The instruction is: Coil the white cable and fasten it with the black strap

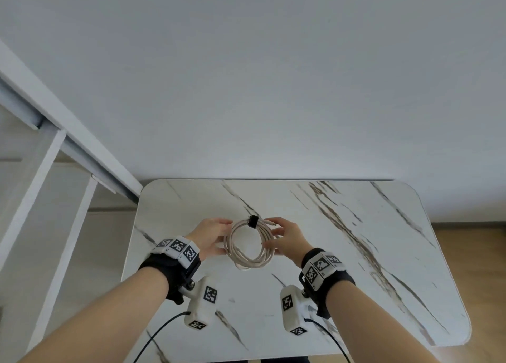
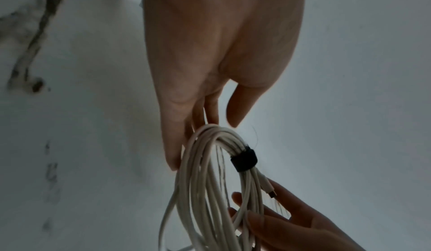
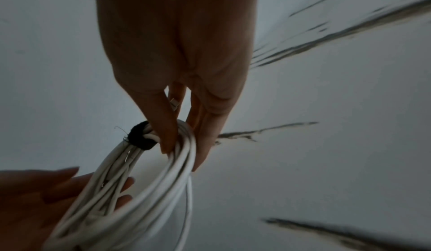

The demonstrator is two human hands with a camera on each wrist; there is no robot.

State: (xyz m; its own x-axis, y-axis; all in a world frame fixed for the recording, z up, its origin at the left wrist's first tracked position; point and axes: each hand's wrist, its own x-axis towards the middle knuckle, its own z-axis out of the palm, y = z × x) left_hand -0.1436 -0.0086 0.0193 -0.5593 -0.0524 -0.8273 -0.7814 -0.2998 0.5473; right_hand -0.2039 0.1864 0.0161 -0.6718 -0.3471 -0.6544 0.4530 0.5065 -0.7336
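The white cable [image 1: 246, 264] is wound into a round coil of several loops, held just above the marble table [image 1: 356, 253]. A black strap [image 1: 253, 221] is wrapped around the loops at the coil's far side. My left hand [image 1: 223, 235] holds the coil's left side between thumb and fingers. My right hand [image 1: 273, 235] pinches the right side beside the strap. In the left wrist view the strap [image 2: 244, 160] binds the cable [image 2: 198, 190], and a plug end [image 2: 270, 190] sticks out past it. In the right wrist view my right hand [image 3: 182, 157] grips the loops [image 3: 140, 190] next to the strap [image 3: 140, 135].
The table stands against a plain white wall [image 1: 273, 89]. A white railing [image 1: 68, 149] runs along its left side and wooden floor [image 1: 479, 253] lies to the right. Black leads [image 1: 156, 335] from the wrist cameras hang over the front edge.
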